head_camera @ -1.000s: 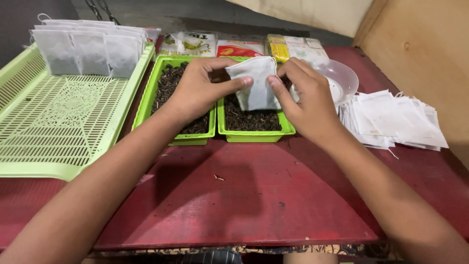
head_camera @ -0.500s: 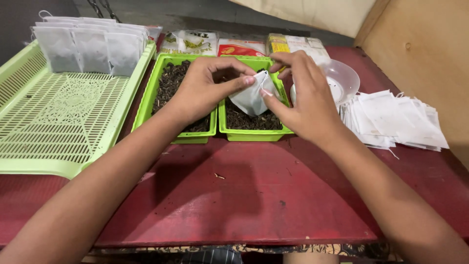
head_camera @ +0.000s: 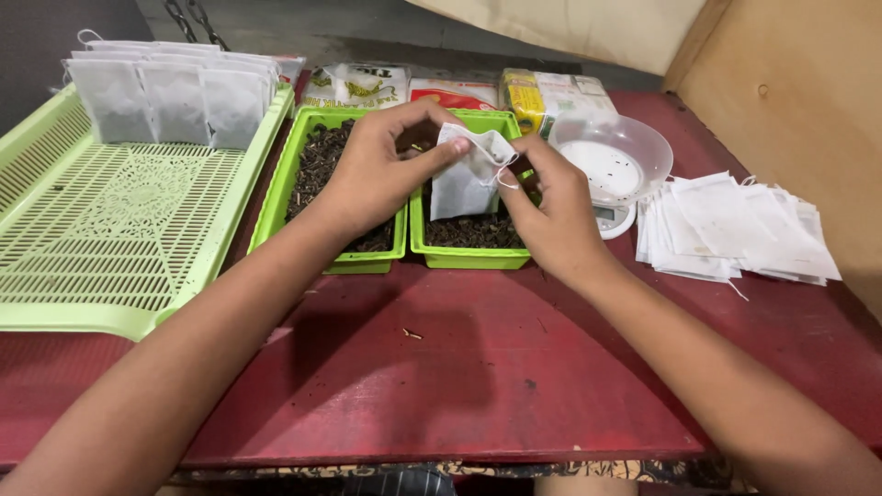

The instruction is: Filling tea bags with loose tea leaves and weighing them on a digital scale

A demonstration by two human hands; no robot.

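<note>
White pouch half hidden between hands

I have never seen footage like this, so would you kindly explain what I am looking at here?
This is filmed from a camera on a person's head, looking down at their own bare hands over a red table. The left hand and right hand together hold a small white filter bag above two green trays of dark loose bits. To the right lie a pile of empty bags and a small scale with a clear bowl; to the left, a pale green basket holds filled bags.
</note>
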